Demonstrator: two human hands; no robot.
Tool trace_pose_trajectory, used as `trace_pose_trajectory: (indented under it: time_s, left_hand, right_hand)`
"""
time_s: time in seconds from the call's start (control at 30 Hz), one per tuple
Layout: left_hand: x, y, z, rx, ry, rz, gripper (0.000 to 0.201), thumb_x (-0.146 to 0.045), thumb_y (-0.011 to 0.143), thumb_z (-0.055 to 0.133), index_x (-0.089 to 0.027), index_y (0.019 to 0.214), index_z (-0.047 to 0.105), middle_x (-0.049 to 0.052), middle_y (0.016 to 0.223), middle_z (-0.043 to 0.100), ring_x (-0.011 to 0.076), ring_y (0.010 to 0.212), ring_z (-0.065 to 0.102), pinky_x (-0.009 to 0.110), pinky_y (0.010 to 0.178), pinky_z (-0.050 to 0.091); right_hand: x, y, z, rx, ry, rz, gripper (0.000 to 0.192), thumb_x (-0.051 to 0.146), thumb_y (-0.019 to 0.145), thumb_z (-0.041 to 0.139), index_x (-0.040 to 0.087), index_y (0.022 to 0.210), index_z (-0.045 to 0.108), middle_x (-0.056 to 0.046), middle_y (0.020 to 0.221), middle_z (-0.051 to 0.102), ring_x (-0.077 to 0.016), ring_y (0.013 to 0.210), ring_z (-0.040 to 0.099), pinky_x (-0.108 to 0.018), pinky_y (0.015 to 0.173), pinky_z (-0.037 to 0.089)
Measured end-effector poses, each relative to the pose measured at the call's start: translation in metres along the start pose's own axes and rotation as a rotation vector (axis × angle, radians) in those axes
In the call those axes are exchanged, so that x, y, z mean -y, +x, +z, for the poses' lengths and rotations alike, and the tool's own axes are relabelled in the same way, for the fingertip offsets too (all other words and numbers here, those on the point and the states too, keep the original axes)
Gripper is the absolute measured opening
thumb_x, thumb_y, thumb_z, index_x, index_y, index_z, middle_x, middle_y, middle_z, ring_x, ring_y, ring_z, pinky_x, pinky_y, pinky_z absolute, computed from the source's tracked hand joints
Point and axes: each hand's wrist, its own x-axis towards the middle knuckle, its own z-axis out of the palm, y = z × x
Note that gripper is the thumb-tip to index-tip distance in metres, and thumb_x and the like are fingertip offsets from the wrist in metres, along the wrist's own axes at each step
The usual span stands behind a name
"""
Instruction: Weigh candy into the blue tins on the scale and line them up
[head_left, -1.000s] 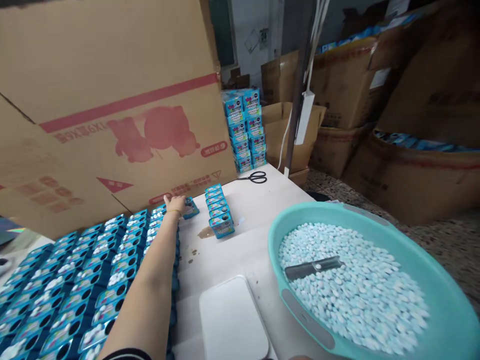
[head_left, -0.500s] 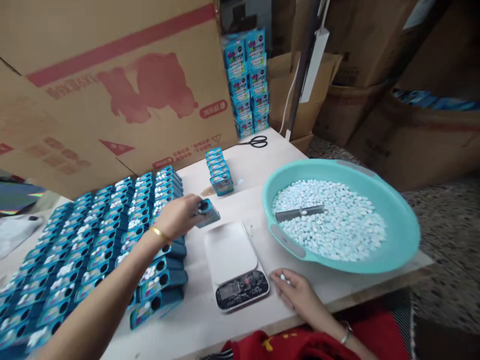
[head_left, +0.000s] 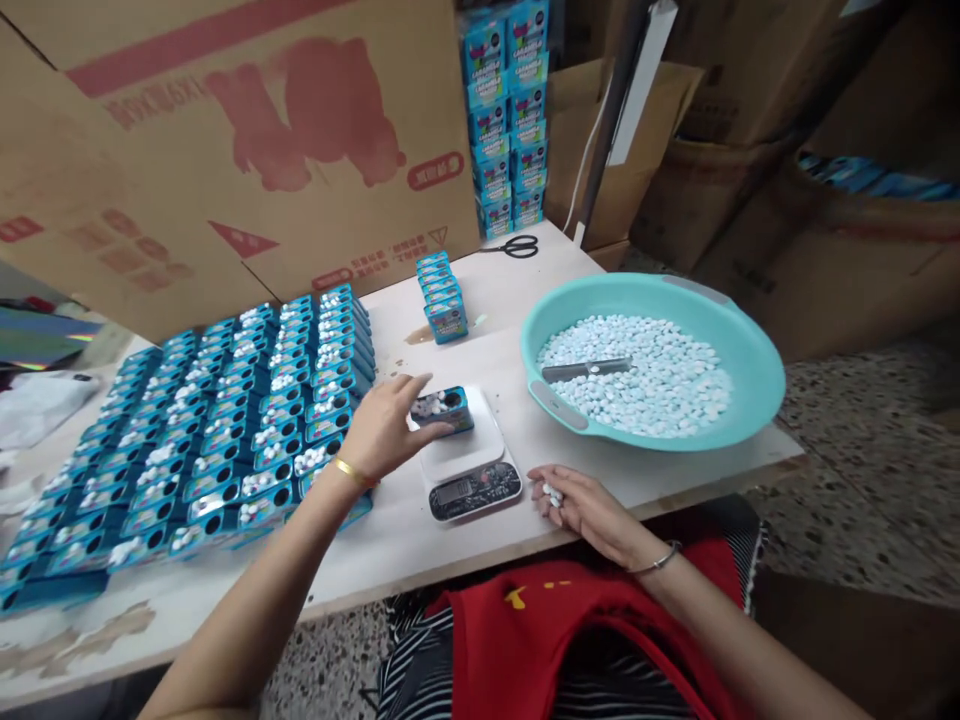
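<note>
Since a moment ago the left hand [head_left: 386,430] has carried the small blue tin [head_left: 442,410] from beside the rows onto the white scale [head_left: 469,462], where it now rests, fingers grasping it. The right hand [head_left: 581,503] lies beside the scale, curled loosely around a few white candies [head_left: 553,494].

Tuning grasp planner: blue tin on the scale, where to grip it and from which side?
Pinch the blue tin across its two long side walls, coming from above. It lies flat on the scale, face up, with the left hand at its left end; the right end is free.
</note>
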Motion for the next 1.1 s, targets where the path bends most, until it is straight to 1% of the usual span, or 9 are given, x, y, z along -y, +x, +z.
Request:
trace_pose_trajectory:
  time_s: [0.1,0.17,0.3,0.43,0.5,0.6,0.73,0.93,1.1]
  left_hand:
    - [-0.005,-0.036,0.0,-0.215,-0.163,-0.145,0.042,-0.047,0.083,0.056,-0.02,0.116,0.053,0.006,0.1,0.062,0.0193,0.093,0.061,0.034,0.083,0.05]
    - [-0.01,-0.063,0.01,-0.31,-0.258,-0.236,0.032,-0.04,0.086,0.055,-0.019,0.11,0.056,0.005,0.093,0.063,0.0163,0.086,0.062,0.031,0.079,0.051]
    - [-0.016,-0.108,0.045,-0.315,-0.404,-0.367,0.025,-0.035,0.086,0.054,-0.018,0.104,0.058,0.004,0.087,0.064,0.0142,0.08,0.063,0.028,0.072,0.053]
    - [-0.019,-0.128,0.071,-0.319,-0.498,-0.453,0.025,-0.035,0.087,0.053,-0.017,0.102,0.059,0.004,0.085,0.065,0.014,0.077,0.063,0.028,0.07,0.054]
    - [-0.019,-0.13,0.075,-0.332,-0.523,-0.466,0.025,-0.036,0.087,0.052,-0.017,0.102,0.06,0.004,0.084,0.065,0.0139,0.077,0.063,0.028,0.07,0.054]
    - [-0.017,-0.126,0.074,-0.358,-0.538,-0.449,0.024,-0.035,0.087,0.052,-0.017,0.102,0.06,0.004,0.086,0.065,0.0138,0.078,0.063,0.029,0.071,0.054]
    - [-0.015,-0.117,0.07,-0.405,-0.544,-0.413,0.022,-0.033,0.087,0.053,-0.018,0.103,0.06,0.004,0.088,0.065,0.0136,0.08,0.062,0.028,0.073,0.052]
    - [-0.014,-0.098,0.064,-0.501,-0.556,-0.331,0.02,-0.029,0.088,0.052,-0.018,0.104,0.058,0.004,0.089,0.063,0.0134,0.08,0.06,0.029,0.073,0.051]
    - [-0.016,-0.078,0.06,-0.592,-0.489,-0.284,0.021,-0.027,0.088,0.053,-0.019,0.107,0.057,0.004,0.092,0.059,0.0146,0.087,0.057,0.029,0.074,0.049]
  right_hand:
    - [0.004,-0.012,-0.002,0.02,-0.063,0.055,0.04,0.045,0.07,0.072,0.013,0.091,0.061,-0.004,0.08,0.059,-0.009,0.062,0.052,-0.021,0.051,0.036]
    - [0.007,-0.019,-0.001,0.026,-0.166,0.075,0.041,0.047,0.069,0.071,0.013,0.091,0.061,-0.004,0.08,0.059,-0.0082,0.06,0.05,-0.022,0.051,0.035]
    - [0.022,-0.027,0.009,0.091,-0.418,0.053,0.044,0.052,0.071,0.066,0.013,0.09,0.061,-0.001,0.073,0.058,-0.0058,0.051,0.043,-0.022,0.048,0.029]
    - [0.056,-0.022,0.03,0.126,-0.668,-0.056,0.036,0.049,0.079,0.059,0.015,0.093,0.063,0.002,0.061,0.053,-0.0075,0.053,0.042,-0.022,0.05,0.029]
    - [0.077,-0.013,0.045,0.138,-0.811,-0.179,0.028,0.041,0.082,0.056,0.016,0.093,0.063,0.003,0.059,0.05,-0.0088,0.056,0.044,-0.022,0.053,0.032]
    - [0.103,0.005,0.071,0.149,-1.023,-0.359,0.02,0.03,0.084,0.054,0.015,0.091,0.064,0.001,0.063,0.054,-0.0097,0.059,0.046,-0.023,0.056,0.035]
    - [0.124,0.031,0.104,0.116,-1.326,-0.533,0.014,0.018,0.084,0.053,0.013,0.088,0.065,-0.002,0.074,0.061,-0.0114,0.068,0.05,-0.024,0.064,0.037]
    - [0.126,0.052,0.134,0.102,-1.615,-0.549,0.016,0.012,0.086,0.05,0.012,0.09,0.066,-0.011,0.097,0.067,-0.018,0.09,0.056,-0.027,0.078,0.039]
    - [0.122,0.06,0.14,0.128,-1.7,-0.547,0.018,0.011,0.087,0.049,0.011,0.09,0.067,-0.014,0.099,0.067,-0.0201,0.092,0.057,-0.029,0.081,0.04]
